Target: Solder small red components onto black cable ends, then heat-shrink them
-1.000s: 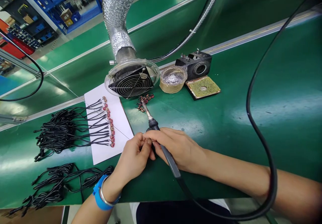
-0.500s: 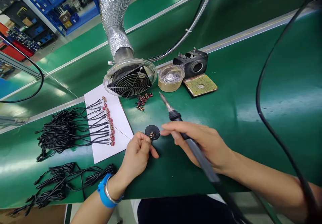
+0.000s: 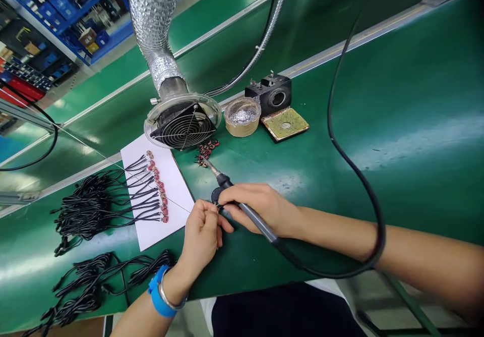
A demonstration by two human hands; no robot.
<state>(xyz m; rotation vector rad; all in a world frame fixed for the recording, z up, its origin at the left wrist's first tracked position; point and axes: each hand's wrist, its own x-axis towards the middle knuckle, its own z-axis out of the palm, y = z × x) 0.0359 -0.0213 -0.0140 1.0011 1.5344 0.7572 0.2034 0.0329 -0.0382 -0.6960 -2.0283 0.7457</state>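
My right hand [image 3: 264, 208] holds a soldering iron [image 3: 260, 222] like a pen, its metal tip pointing up and left towards a small pile of red and black parts [image 3: 207, 150]. Its fingertips reach the small round black dish [image 3: 217, 194], which they partly cover. My left hand [image 3: 204, 228] is pinched closed at the dish's near edge. A thin solder wire [image 3: 151, 182] runs from the upper left into that hand; a small gold-coloured end shows at the fingertips, and the rest of the grip is hidden.
A fume extractor [image 3: 185, 127] hangs over the bench. Behind are a foil-lined round tub [image 3: 242, 127], a black iron stand [image 3: 274, 95] and a yellow sponge tray [image 3: 285, 125]. Left, black cables [image 3: 85, 208] with reddish ends lie across white paper [image 3: 177, 183]. The iron's cord [image 3: 351, 160] loops over my right forearm.
My right hand has moved left with the soldering iron, its fingers now at the dish beside my left hand. The left hand stays pinched near the dish. The view has shifted slightly.
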